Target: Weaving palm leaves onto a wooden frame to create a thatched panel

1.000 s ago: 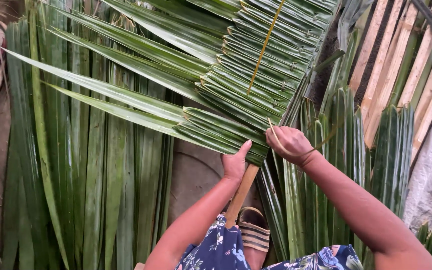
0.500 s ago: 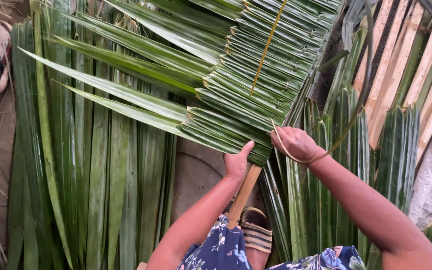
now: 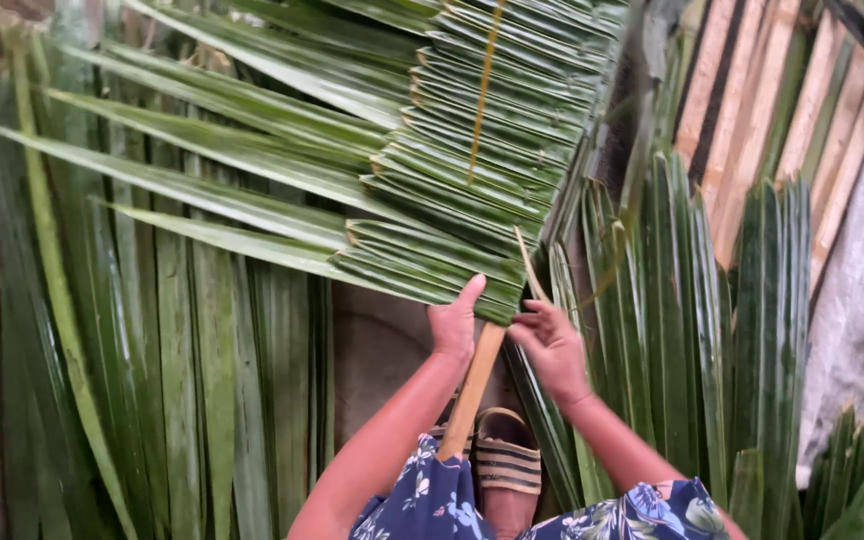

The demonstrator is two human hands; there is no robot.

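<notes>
1. The left hand sat just below the middle of the frame, palm pressed flat against the lower edge of the folded palm-leaf panel, thumb up and fingers spread rather than curled — apparently to keep the last folded leaves from springing open.
2. The right hand, just right of it, was pinched shut on a thin pale strip that rose from its fingertips to the panel's lower corner; the pinch probably kept the strip taut against the leaves.
3. The panel ran from the hands up to the top centre of the frame, its leaves folded in overlapping rows, with a second thin strip stitched down its middle.
4. A wooden stick came out from under the panel between the 2 hands and slanted down toward the person's lap — seemingly the spine the leaves were folded over.
5. The unfolded leaf tips fanned out to the left.
6. Loose green leaves lay flat underneath on the left, and more stood at the right near wooden slats in the upper right.
7. A striped sandal showed at the bottom centre, beside floral cloth.
</notes>
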